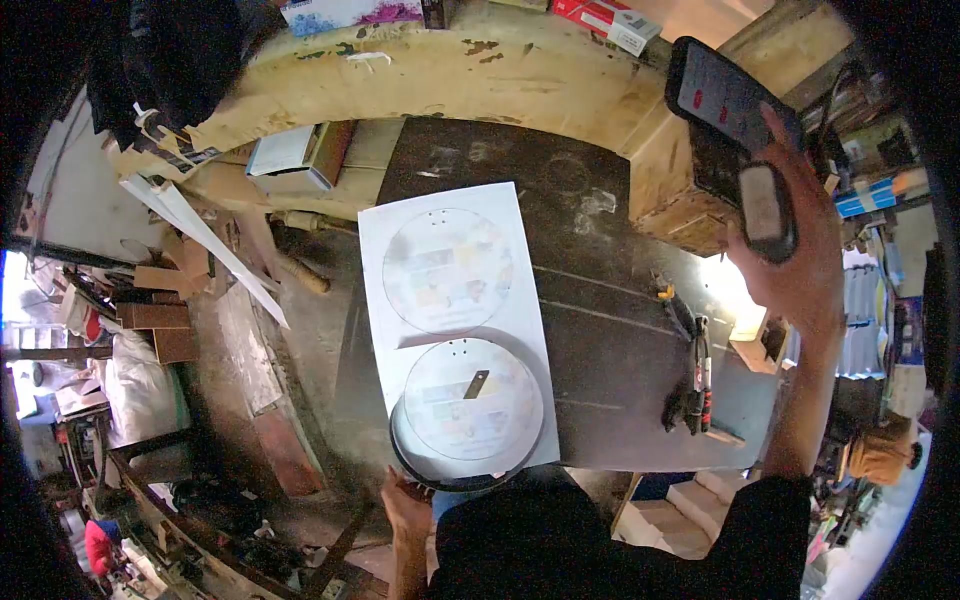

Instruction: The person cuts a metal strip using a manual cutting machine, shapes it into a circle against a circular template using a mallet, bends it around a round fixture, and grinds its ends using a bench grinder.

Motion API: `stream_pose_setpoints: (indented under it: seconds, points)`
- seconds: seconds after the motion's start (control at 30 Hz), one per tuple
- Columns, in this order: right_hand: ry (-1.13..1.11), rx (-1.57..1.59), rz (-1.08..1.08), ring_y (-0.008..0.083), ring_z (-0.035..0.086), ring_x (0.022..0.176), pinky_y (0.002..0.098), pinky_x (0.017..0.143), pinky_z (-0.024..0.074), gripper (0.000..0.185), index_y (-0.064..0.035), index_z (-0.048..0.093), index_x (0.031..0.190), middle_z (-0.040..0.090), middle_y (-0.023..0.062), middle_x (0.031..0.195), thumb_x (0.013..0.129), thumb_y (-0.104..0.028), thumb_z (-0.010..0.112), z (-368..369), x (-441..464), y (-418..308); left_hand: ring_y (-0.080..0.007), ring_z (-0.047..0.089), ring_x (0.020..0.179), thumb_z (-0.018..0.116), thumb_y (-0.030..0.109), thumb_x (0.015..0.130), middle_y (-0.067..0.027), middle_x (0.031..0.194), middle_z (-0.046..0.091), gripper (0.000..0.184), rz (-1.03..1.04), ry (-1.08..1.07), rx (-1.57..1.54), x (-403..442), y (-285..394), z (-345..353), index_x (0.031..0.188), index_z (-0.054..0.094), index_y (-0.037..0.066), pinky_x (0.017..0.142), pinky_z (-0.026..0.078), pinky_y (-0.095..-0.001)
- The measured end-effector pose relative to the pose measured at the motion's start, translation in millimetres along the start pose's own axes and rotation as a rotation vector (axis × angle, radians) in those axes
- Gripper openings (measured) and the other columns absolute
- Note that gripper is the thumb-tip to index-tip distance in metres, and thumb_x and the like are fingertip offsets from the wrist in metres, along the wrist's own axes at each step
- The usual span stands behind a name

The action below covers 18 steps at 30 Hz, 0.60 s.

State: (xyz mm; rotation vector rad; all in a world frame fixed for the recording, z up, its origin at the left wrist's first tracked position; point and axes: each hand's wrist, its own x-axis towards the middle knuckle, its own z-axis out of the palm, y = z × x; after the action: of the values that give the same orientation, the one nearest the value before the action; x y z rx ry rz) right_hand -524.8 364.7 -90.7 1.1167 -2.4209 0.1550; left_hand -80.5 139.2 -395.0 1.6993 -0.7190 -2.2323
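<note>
My left hand (405, 508) is closed on the lower left rim of a shallow round piece with a dark edge (468, 487). This piece lies over the lower end of a white sheet (370, 250). Two large pale discs with faint coloured prints show, an upper disc (448, 270) and a lower disc (470, 430) within the rim. A small dark metal strip (476, 384) rests on the lower one. My right hand (800, 235) is raised at the upper right, closed around a dark rounded object with a grey face (765, 205). Its fingertips overlap a phone (725, 100).
Under the sheet is a dark worktop (620, 420). Pliers (682, 310) and a dark tool with red marks (702, 375) lie at its right. A wooden block (672, 190) stands below the phone. White strips (210, 245) and an open box (298, 160) are on the left.
</note>
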Motion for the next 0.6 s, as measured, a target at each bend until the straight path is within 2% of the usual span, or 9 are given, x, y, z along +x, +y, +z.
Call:
stream_pose_setpoints:
  seconds: [0.13,0.17,0.27,0.3,0.33,0.37,0.43,0.5,0.6]
  points:
    - [0.079,0.203,0.200,0.0182,0.062,0.092,0.0308,0.074,0.0521,0.053,-0.0047,0.052,0.120,0.063,0.0106,0.109,0.074,-0.015,0.076,-24.5,-34.7,-35.9,-0.0303,0.054,0.110,0.053,0.064,0.091,-0.0142,0.123,0.055,0.072,0.182,-0.015,0.048,22.1,34.0,-20.3,0.130,0.049,0.003,0.096,0.042,-0.0460]
    - [0.148,0.492,0.273,0.0144,0.060,0.086,0.0267,0.068,0.0499,0.052,-0.0039,0.052,0.118,0.060,0.0072,0.100,0.074,-0.018,0.077,-21.0,-44.1,-49.4,-0.0312,0.051,0.116,0.053,0.064,0.091,-0.0154,0.128,0.053,0.075,0.185,-0.009,0.036,32.9,46.6,-30.9,0.133,0.047,0.002,0.100,0.040,-0.0474]
    - [0.139,0.886,0.426,0.0190,0.061,0.090,0.0315,0.075,0.0494,0.057,-0.0047,0.051,0.123,0.061,0.0092,0.105,0.073,-0.017,0.076,-0.5,-66.9,-75.5,-0.0329,0.045,0.128,0.052,0.062,0.093,-0.0180,0.137,0.049,0.078,0.104,-0.012,-0.115,50.5,81.9,-33.7,0.139,0.042,0.000,0.108,0.036,-0.0500]
    - [0.112,0.935,0.465,0.0206,0.061,0.092,0.0331,0.078,0.0492,0.059,-0.0050,0.051,0.124,0.061,0.0098,0.107,0.072,-0.016,0.076,4.4,-71.7,-77.8,-0.0333,0.045,0.129,0.052,0.056,0.095,-0.0187,0.138,0.048,0.073,0.436,0.164,0.178,51.4,86.4,-30.4,0.140,0.042,-0.001,0.109,0.035,-0.0500]
    - [0.111,0.918,0.486,0.0221,0.061,0.093,0.0347,0.080,0.0490,0.061,-0.0052,0.050,0.126,0.061,0.0104,0.109,0.071,-0.016,0.076,5.0,-71.7,-75.0,-0.0338,0.044,0.131,0.052,0.050,0.098,-0.0193,0.140,0.048,0.068,0.765,0.344,0.477,49.7,92.1,-25.5,0.141,0.041,-0.001,0.111,0.034,-0.0500]
    - [0.117,0.880,0.502,0.0237,0.062,0.095,0.0363,0.082,0.0488,0.063,-0.0055,0.050,0.127,0.061,0.0111,0.110,0.071,-0.015,0.075,2.7,-67.7,-68.7,-0.0338,0.044,0.131,0.052,0.050,0.098,-0.0193,0.140,0.048,0.068,0.767,0.344,0.475,33.5,99.4,-1.4,0.141,0.041,-0.001,0.111,0.034,-0.0500]
    - [0.112,0.740,0.533,0.0268,0.062,0.097,0.0395,0.087,0.0485,0.067,-0.0060,0.049,0.130,0.062,0.0124,0.114,0.069,-0.014,0.075,-7.5,-49.4,-50.1,-0.0339,0.047,0.128,0.051,0.037,0.102,-0.0207,0.138,0.049,0.054,1.042,0.293,0.689,-12.9,109.5,49.9,0.138,0.044,-0.002,0.109,0.036,-0.0474]
    - [0.006,0.565,0.524,0.0298,0.063,0.100,0.0427,0.091,0.0481,0.071,-0.0065,0.048,0.133,0.062,0.0136,0.117,0.068,-0.013,0.074,-15.1,-22.8,-28.1,-0.0321,0.049,0.126,0.053,0.032,0.101,-0.0198,0.137,0.050,0.050,1.091,0.297,0.849,-8.8,101.7,43.0,0.137,0.046,-0.002,0.107,0.037,-0.0461]
    - [-0.199,0.222,0.218,0.0351,0.062,0.109,0.0479,0.100,0.0455,0.077,-0.0080,0.047,0.139,0.060,0.0152,0.127,0.066,-0.011,0.073,-10.5,-2.4,1.0,-0.0316,0.049,0.123,0.056,0.030,0.099,-0.0182,0.130,0.056,0.045,1.146,0.225,0.740,-17.2,83.5,69.0,0.132,0.052,0.000,0.106,0.034,-0.0473]
